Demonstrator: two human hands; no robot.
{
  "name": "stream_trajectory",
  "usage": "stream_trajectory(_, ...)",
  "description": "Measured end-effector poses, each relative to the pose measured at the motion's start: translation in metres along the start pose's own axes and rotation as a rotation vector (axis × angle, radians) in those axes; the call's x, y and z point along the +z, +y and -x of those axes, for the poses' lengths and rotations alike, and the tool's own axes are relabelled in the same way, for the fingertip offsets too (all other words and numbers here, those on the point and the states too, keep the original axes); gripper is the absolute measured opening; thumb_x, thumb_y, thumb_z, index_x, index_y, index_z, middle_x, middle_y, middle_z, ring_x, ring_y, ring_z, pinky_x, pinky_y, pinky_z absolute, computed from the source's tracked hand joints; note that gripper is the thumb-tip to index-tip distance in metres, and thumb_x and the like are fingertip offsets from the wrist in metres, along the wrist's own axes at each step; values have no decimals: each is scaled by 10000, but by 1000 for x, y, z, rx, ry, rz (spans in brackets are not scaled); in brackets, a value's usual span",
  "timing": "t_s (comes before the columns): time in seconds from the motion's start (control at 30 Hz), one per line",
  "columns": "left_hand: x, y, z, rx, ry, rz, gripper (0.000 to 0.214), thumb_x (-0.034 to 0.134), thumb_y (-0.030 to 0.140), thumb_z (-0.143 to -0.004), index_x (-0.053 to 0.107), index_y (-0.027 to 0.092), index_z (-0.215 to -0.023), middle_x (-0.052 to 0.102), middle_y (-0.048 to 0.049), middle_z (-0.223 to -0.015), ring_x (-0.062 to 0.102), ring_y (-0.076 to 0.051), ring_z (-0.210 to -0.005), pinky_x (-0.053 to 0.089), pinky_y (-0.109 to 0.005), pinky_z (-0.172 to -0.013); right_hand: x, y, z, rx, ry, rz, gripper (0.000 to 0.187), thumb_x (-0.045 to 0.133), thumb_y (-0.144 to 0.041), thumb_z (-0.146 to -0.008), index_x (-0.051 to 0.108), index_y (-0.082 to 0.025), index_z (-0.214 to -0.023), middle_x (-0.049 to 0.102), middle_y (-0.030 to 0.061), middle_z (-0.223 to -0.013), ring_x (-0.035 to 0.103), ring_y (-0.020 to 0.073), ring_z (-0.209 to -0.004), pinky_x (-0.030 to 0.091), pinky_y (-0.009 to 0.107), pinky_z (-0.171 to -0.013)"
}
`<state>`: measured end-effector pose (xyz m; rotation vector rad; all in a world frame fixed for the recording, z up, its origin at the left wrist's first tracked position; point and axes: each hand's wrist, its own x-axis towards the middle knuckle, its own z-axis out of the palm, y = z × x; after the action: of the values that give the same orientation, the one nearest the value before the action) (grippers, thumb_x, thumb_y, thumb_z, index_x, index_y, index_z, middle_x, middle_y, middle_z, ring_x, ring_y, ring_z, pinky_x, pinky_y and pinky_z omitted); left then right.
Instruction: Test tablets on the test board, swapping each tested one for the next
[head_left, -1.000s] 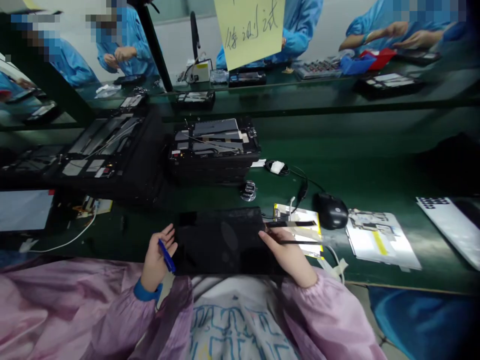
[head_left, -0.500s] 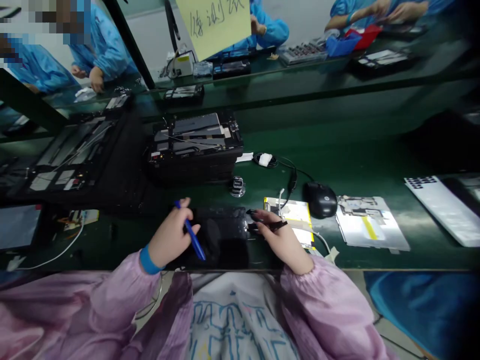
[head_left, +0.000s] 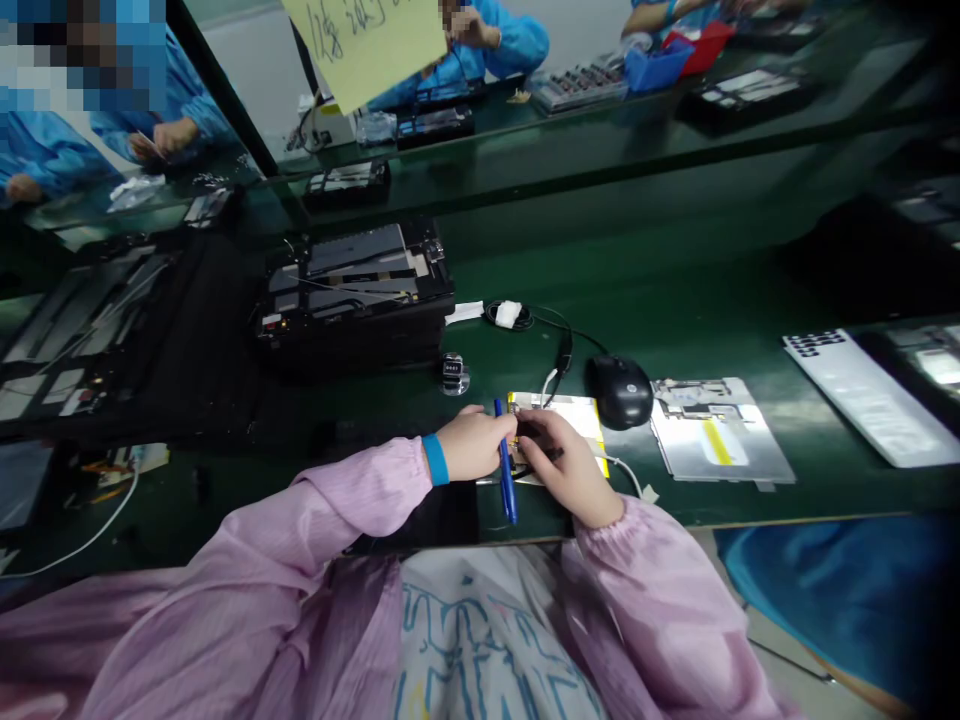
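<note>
My left hand (head_left: 474, 447), with a blue band at its wrist, is closed around a blue pen (head_left: 508, 490) that points down toward the table's front edge. Right beside it, my right hand (head_left: 576, 470) curls its fingers over a dark, thin strip (head_left: 553, 454); its exact kind is hard to make out. Both hands are over a flat battery-like pack (head_left: 592, 408) with yellow edges and a white cable. A black glossy panel (head_left: 442, 515) lies partly under my left forearm.
A black mouse (head_left: 621, 391) and a silver plate with a circuit board (head_left: 724, 440) are to the right. A small counter (head_left: 452, 370) stands behind my hands. Stacked opened tablets (head_left: 356, 290) are at the back left. Co-workers in blue sleeves (head_left: 514, 40) sit across.
My left hand has moved right with the blue pen, from the black panel to beside my right hand. The right hand has shifted only slightly, over the yellow-edged pack. The view has turned a little.
</note>
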<state>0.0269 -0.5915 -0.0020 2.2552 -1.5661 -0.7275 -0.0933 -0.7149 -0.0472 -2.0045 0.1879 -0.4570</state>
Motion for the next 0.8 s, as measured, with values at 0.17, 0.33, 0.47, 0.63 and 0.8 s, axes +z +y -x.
stream_trajectory(0.17,-3,-2,1,35,-29,105,100,570,235,-826,496,175,-792,629,10,-752,586,-124,-709,284,-410,-1058,-2,3,13,-147,35,216,362,436,-428,-964,478,-151,-1193,548,162,-1148,519,290,-1105,446,466,-935)
stream_trajectory(0.33,-8,-4,1,153,-29,196,136,592,211,-801,481,173,-732,606,19,-721,557,-110,-711,372,-302,-939,-10,1,4,-251,-7,451,433,400,-518,-970,533,-126,-1098,599,165,-1030,453,348,-1174,384,508,-944)
stream_trajectory(0.47,-11,-6,1,183,11,267,112,584,167,-780,495,173,-712,617,11,-709,556,-111,-710,409,-241,-810,-19,3,-10,-207,-93,587,575,335,-632,-946,511,-145,-1198,584,166,-1147,332,374,-1281,195,614,-1016)
stream_trajectory(0.63,-13,-4,2,165,106,311,119,524,79,-754,485,171,-688,614,14,-668,547,-105,-665,407,-230,-735,-26,20,-27,-126,-106,517,583,175,-592,-970,467,-179,-1261,568,130,-1205,275,338,-1326,10,658,-1036)
stream_trajectory(0.8,-16,1,7,142,149,235,91,537,113,-753,488,171,-703,605,15,-684,540,-108,-672,400,-257,-785,-25,26,-31,-107,-106,392,585,118,-545,-982,450,-189,-1307,530,130,-1255,441,309,-1194,32,622,-1055)
